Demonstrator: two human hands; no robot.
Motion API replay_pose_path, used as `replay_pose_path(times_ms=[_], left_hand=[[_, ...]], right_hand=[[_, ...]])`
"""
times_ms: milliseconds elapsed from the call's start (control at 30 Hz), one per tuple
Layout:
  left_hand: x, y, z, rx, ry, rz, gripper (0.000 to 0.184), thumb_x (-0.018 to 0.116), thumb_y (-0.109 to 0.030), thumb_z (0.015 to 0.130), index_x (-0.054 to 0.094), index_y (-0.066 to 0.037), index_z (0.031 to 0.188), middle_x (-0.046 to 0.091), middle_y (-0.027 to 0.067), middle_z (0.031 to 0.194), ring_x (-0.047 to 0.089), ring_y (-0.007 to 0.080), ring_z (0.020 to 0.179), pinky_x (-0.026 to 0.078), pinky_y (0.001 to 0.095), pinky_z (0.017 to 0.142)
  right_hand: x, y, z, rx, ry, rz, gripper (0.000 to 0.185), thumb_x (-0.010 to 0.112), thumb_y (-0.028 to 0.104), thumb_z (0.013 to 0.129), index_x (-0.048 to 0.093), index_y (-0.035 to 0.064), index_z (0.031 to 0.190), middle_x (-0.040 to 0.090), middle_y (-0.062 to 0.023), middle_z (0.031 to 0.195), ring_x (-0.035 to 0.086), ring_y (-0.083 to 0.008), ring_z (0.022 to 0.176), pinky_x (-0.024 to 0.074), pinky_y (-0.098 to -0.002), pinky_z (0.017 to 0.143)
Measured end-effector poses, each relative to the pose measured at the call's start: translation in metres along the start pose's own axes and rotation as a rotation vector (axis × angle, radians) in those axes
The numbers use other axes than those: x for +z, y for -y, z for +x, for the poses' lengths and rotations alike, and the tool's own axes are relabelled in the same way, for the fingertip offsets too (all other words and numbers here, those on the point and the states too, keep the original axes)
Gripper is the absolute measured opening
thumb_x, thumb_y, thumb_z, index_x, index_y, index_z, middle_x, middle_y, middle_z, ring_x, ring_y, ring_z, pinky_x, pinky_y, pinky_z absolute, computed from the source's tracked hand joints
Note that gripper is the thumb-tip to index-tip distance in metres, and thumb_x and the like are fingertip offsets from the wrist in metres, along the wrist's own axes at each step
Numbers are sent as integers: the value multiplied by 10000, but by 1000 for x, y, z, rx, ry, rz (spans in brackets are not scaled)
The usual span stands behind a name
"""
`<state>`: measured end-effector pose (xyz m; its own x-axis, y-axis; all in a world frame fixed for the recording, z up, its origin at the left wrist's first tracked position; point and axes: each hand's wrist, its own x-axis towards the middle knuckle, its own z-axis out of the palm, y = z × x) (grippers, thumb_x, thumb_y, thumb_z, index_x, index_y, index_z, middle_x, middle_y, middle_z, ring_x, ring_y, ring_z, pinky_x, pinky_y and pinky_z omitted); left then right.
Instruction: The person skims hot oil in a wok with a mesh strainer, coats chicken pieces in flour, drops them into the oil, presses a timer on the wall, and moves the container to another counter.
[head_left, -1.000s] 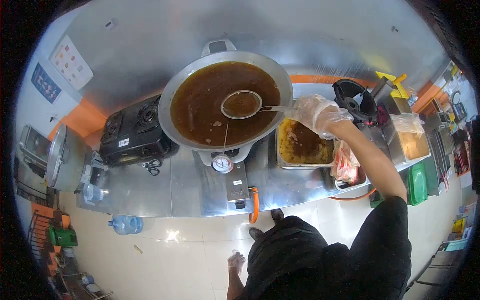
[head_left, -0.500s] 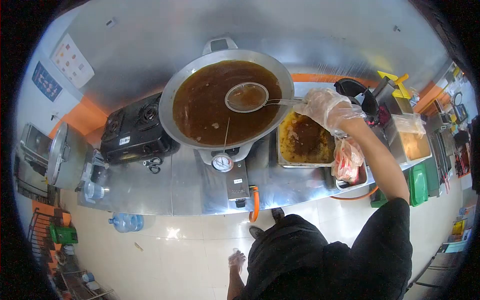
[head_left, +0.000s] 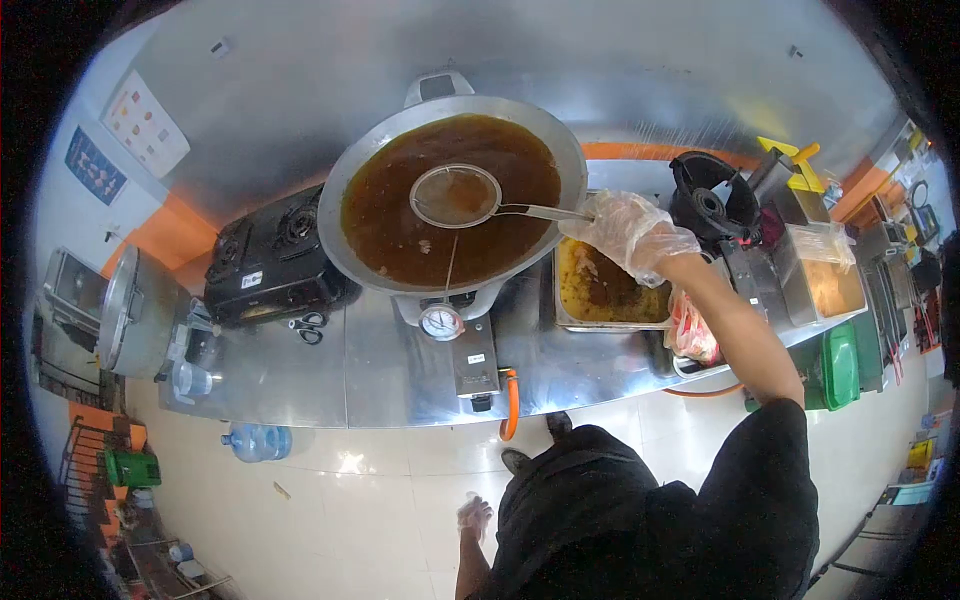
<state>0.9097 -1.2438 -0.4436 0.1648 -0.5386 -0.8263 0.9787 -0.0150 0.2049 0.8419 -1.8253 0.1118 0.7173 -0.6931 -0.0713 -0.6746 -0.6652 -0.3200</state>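
Note:
My right hand (head_left: 628, 235), in a clear plastic glove, is closed around the handle of a round mesh strainer (head_left: 455, 196). The strainer's mesh head is over the brown oil (head_left: 385, 225) in a large wok (head_left: 335, 190), at or just above the surface. A dial thermometer (head_left: 441, 322) rests at the wok's front rim, its probe reaching into the oil. Below my right hand is a rectangular metal pan (head_left: 612, 325) holding yellowish-brown oily residue. My left hand (head_left: 475, 517), also gloved, hangs low beside my body, loosely open and holding nothing visible.
Left of the wok sit a black gas stove (head_left: 265, 262) and scissors (head_left: 308, 327). A plastic bag (head_left: 690, 335), a black burner (head_left: 712, 200) and a metal container (head_left: 820, 275) are at the right. An orange hose (head_left: 511, 405) hangs over the counter's front edge.
My right hand has drawn the strainer leftward across the wok, toward the middle of the oil. My left hand has barely moved.

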Motion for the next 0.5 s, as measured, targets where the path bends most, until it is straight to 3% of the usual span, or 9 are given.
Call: replay_pose_path(times_ms=[33, 167, 233, 267, 333, 433, 500], left_hand=[[1, 0, 0, 5, -58, 45, 125, 663, -182, 901, 576, -93, 904, 525, 47, 778, 521, 190, 679, 445, 325, 603], [0, -2, -3, -55, 36, 32, 123, 638, -202, 916, 568, -107, 882, 500, 33, 757, 497, 182, 658, 426, 323, 594], [-1, 2, -2, -38, -43, 118, 129, 629, -210, 923, 564, -114, 867, 492, 25, 744, 493, 179, 651, 423, 325, 592], [-2, 1, -1, -51, 22, 76, 130, 631, -213, 923, 566, -115, 868, 494, 22, 742, 498, 179, 652, 426, 324, 596], [-12, 3, 6, -79, 151, -8, 131, 635, -217, 924, 571, -117, 871, 499, 17, 738, 508, 180, 654, 434, 322, 604], [-4, 2, 9, -71, -15, 173, 120, 639, -215, 923, 582, -113, 897, 521, 19, 745, 520, 181, 667, 440, 314, 615], [4, -2, 5, -78, 35, 134, 123, 651, -208, 916, 590, -102, 919, 544, 30, 761, 533, 184, 668, 447, 312, 609]], right_hand=[[3, -3, 1, 10, -9, -9, 460, 539, 494, 923, 713, 90, 1060, 682, -204, 1037, 633, -388, 978, 480, -457, 895], [-8, -1, -14, 62, -12, 36, 468, 537, 488, 927, 706, 62, 1026, 672, -229, 1008, 635, -392, 969, 487, -464, 873], [-6, -7, -27, 55, -113, 4, 462, 539, 478, 931, 711, 57, 1009, 676, -231, 980, 640, -399, 945, 486, -467, 869], [-5, -8, -34, 50, -164, -14, 459, 540, 474, 933, 714, 55, 1000, 677, -231, 966, 642, -403, 933, 486, -469, 867], [-11, -3, -49, 172, -35, 69, 444, 546, 452, 939, 726, 47, 966, 674, -236, 956, 643, -393, 932, 483, -467, 864], [2, -9, -71, 213, -13, 124, 437, 555, 441, 937, 733, 45, 973, 670, -247, 978, 637, -381, 951, 475, -458, 873], [10, -12, -75, 269, -2, 206, 435, 555, 445, 934, 735, 53, 984, 670, -250, 969, 636, -380, 952, 474, -451, 871]])
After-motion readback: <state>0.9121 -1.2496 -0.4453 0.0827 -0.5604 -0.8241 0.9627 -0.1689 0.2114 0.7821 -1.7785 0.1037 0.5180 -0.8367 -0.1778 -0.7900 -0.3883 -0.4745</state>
